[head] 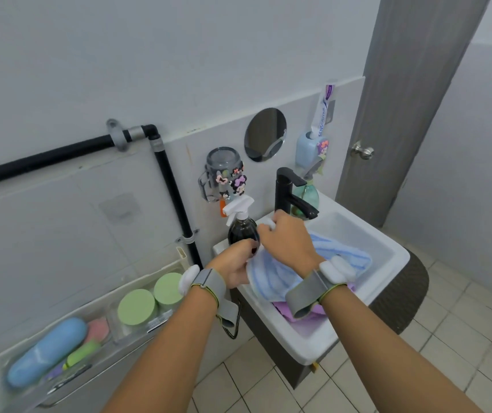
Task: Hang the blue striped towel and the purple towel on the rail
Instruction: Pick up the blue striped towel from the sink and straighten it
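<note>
The blue striped towel lies bunched in the white sink, draped over its left rim. My left hand grips the towel's near-left edge at the rim. My right hand pinches a white corner of it higher up, beside the spray bottle. The purple towel lies under the blue one at the sink's near end, mostly hidden by my right wrist. A thin metal rail runs under the wall shelf at lower left.
A dark spray bottle and a black faucet stand at the sink's back rim. A clear wall shelf holds green tubs and a blue case. A black pipe runs along the wall. A grey door stands behind the sink.
</note>
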A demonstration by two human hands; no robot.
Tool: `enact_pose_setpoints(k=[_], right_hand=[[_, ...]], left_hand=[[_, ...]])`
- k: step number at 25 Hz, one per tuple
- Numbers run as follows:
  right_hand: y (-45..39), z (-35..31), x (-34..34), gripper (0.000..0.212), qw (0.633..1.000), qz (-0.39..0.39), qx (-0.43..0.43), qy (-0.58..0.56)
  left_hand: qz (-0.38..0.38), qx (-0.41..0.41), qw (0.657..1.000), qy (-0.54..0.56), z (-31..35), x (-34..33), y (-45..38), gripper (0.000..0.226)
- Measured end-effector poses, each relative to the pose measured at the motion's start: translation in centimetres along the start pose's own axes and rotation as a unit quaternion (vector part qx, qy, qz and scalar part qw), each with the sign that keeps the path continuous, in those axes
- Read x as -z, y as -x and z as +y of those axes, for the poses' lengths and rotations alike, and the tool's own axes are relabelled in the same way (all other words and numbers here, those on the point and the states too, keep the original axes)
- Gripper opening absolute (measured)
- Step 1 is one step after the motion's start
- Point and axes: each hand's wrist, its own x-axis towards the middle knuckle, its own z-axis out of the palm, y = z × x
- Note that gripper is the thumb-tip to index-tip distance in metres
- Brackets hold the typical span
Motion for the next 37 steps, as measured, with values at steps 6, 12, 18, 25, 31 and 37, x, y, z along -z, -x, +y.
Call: enact_pose_setpoints(k=[6,12,18,25,31,37], right_hand=[[2.2,-7.9,0.9,0.03,0.978,-0.033,0.147,-0.147],[2.6,-14.4,1.2,0.025,0.948,0.007,0.149,-0.281],[2.7,-22.4,3.3,0.04,0.911,0.026,0.151,-0.382],[3.7,-30.8,3.5,0.045,0.794,-0.174,0.218,-0.54],[4.4,-35.4,3.2,0.049,0.757,-0.21,0.187,-0.59],[5.1,-37.8,2.2,0.067,0.771,-0.218,0.229,-0.553]], left_hand=[[-0.008,-0.08,0.988,0.129,3.1,4.1,4.5,0.029],[-0.006,-0.192,0.969,0.154,8.0,7.6,11.3,0.019],[-0.04,-0.333,0.93,0.152,15.9,11.1,21.4,0.037],[0.14,-0.427,0.893,0.01,20.4,12.8,30.2,0.027],[0.207,-0.455,0.866,0.021,20.5,15.0,34.5,0.046],[0.278,-0.48,0.831,0.026,19.8,17.2,37.4,0.033]])
